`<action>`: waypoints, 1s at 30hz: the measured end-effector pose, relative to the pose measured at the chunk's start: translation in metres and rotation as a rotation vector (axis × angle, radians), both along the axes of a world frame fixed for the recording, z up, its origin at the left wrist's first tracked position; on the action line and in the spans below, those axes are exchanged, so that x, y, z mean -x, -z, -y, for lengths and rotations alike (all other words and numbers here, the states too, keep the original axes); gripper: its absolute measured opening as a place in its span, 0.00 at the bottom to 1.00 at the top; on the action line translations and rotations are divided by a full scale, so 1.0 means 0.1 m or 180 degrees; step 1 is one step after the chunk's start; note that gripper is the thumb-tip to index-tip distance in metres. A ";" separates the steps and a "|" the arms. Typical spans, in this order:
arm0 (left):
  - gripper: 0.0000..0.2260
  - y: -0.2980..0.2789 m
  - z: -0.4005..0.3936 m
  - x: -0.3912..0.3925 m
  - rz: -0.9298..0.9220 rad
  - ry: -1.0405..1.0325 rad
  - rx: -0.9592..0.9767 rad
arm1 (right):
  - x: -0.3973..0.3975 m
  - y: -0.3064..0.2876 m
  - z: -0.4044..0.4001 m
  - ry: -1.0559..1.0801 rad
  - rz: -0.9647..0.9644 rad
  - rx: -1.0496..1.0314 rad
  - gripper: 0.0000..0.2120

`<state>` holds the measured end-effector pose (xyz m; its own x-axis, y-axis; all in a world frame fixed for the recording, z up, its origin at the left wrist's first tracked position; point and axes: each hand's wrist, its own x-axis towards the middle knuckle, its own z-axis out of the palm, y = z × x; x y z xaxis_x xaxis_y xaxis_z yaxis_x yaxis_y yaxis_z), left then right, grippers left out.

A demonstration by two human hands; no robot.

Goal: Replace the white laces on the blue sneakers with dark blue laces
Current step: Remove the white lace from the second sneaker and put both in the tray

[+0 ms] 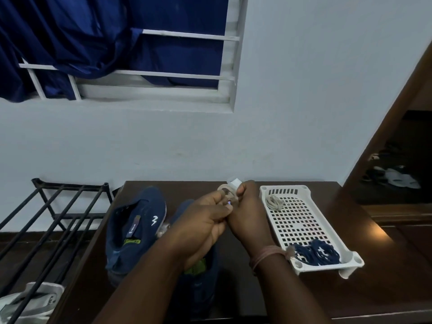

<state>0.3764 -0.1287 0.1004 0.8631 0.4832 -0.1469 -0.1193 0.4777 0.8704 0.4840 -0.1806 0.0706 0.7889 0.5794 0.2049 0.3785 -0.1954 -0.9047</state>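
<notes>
Two blue sneakers stand on the dark wooden table [304,300]. The left sneaker [133,228] lies with its long axis running away from the person, toe toward the wall and heel toward the near edge; its eyelets look bare. The second sneaker [198,277] sits just to its right, pointing the same way, mostly hidden under the forearms.

Both hands meet above the second sneaker. The left hand [203,220] and the right hand [245,211] each pinch a looped white lace [225,189] between thumb and fingers, holding it up near the far edge of the table; the coil rises above the knuckles.

To the right lies one white perforated tray [301,220], long axis also running away from the person. At its far end sits one small coil of pale lace [274,202]; at its near end lies a bundle of dark blue laces [318,253], number unclear.
</notes>
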 end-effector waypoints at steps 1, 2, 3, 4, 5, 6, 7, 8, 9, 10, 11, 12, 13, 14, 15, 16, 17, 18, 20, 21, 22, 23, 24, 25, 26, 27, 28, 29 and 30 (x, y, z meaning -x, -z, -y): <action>0.15 -0.02 0.00 0.01 -0.0094 -0.0165 0.0078 | -0.06 0.01 0.03 0.0023 -0.0043 0.0138 0.13; 0.14 -0.04 -0.01 0.01 -0.0275 -0.0368 0.0084 | -0.12 0.02 0.06 0.0014 -0.0069 0.0225 0.13; 0.13 -0.04 -0.03 0.01 -0.0485 -0.0548 0.0007 | -0.16 0.02 0.10 0.0028 -0.0116 0.0278 0.12; 0.13 -0.05 -0.06 0.01 -0.0686 -0.0667 -0.0129 | -0.20 0.03 0.12 0.0077 -0.0180 0.0283 0.12; 0.12 -0.04 -0.07 0.00 -0.0866 -0.0770 -0.0283 | -0.25 0.02 0.15 0.0148 -0.0290 0.0298 0.12; 0.12 -0.01 -0.06 -0.03 -0.1028 -0.0872 -0.0428 | -0.30 0.03 0.18 0.0237 -0.0438 0.0320 0.13; 0.11 0.02 -0.03 -0.06 -0.1153 -0.0957 -0.0553 | -0.37 0.03 0.21 0.0318 -0.0626 0.0331 0.14; 0.11 0.07 -0.01 -0.11 -0.1235 -0.0989 -0.0680 | -0.44 0.02 0.24 0.0394 -0.0783 0.0296 0.15; 0.10 0.10 0.04 -0.19 -0.1296 -0.0942 -0.0799 | -0.53 0.00 0.29 0.0477 -0.0891 0.0288 0.16; 0.09 0.13 0.08 -0.29 -0.1347 -0.0868 -0.0950 | -0.64 0.00 0.34 0.0531 -0.0924 0.0263 0.15; 0.08 0.16 0.11 -0.43 -0.1387 -0.0782 -0.1125 | -0.76 -0.01 0.40 0.0615 -0.0927 0.0290 0.14; 0.08 0.20 0.12 -0.61 -0.1413 -0.0704 -0.1326 | -0.90 -0.01 0.46 0.0709 -0.0906 0.0299 0.12; 0.08 0.22 0.13 -0.78 -0.1436 -0.0637 -0.1542 | -1.03 -0.01 0.52 0.0799 -0.0876 0.0334 0.11; 0.07 0.26 0.16 -0.98 -0.1473 -0.0566 -0.1731 | -1.17 0.01 0.57 0.0891 -0.0823 0.0364 0.11; 0.07 0.29 0.19 -1.16 -0.1523 -0.0491 -0.1849 | -1.30 0.02 0.62 0.0993 -0.0803 0.0390 0.12; 0.08 0.33 0.21 -1.35 -0.1544 -0.0401 -0.1906 | -1.45 0.07 0.63 0.1086 -0.0788 0.0416 0.13; 0.08 0.39 0.23 -1.55 -0.1572 -0.0322 -0.1927 | -1.58 0.11 0.64 0.1152 -0.0786 0.0479 0.14; 0.09 0.42 0.26 -1.70 -0.1604 -0.0255 -0.1957 | -1.68 0.14 0.65 0.1194 -0.0789 0.0550 0.14; 0.10 0.50 0.32 -1.97 -0.1662 -0.0104 -0.2103 | -1.89 0.22 0.63 0.1239 -0.0764 0.0685 0.13; 0.10 0.54 0.34 -2.07 -0.1700 -0.0047 -0.2212 | -1.97 0.25 0.61 0.1247 -0.0724 0.0775 0.12; 0.10 0.57 0.36 -2.14 -0.1759 -0.0014 -0.2327 | -2.05 0.29 0.59 0.1234 -0.0666 0.0850 0.12; 0.11 0.61 0.38 -2.19 -0.1818 -0.0021 -0.2416 | -2.11 0.32 0.57 0.1247 -0.0609 0.0967 0.11; 0.10 0.66 0.39 -2.25 -0.1852 -0.0047 -0.2474 | -2.18 0.37 0.53 0.1271 -0.0535 0.1103 0.11; 0.09 0.71 0.40 -2.30 -0.1878 -0.0088 -0.2509 | -2.23 0.41 0.50 0.1290 -0.0466 0.1245 0.11; 0.09 0.77 0.40 -2.33 -0.1913 -0.0161 -0.2526 | -2.28 0.46 0.47 0.1296 -0.0414 0.1355 0.11; 0.09 0.83 0.39 -2.36 -0.1960 -0.0239 -0.2538 | -2.31 0.48 0.45 0.1293 -0.0389 0.1467 0.10; 0.09 0.87 0.39 -2.37 -0.1968 -0.0294 -0.2576 | -2.33 0.51 0.43 0.1282 -0.0331 0.1576 0.10; 0.09 0.91 0.39 -2.39 -0.1970 -0.0297 -0.2638 | -2.34 0.54 0.42 0.1298 -0.0232 0.1713 0.09; 0.09 0.93 0.39 -2.39 -0.1971 -0.0294 -0.2715 | -2.35 0.56 0.42 0.1336 -0.0076 0.1857 0.09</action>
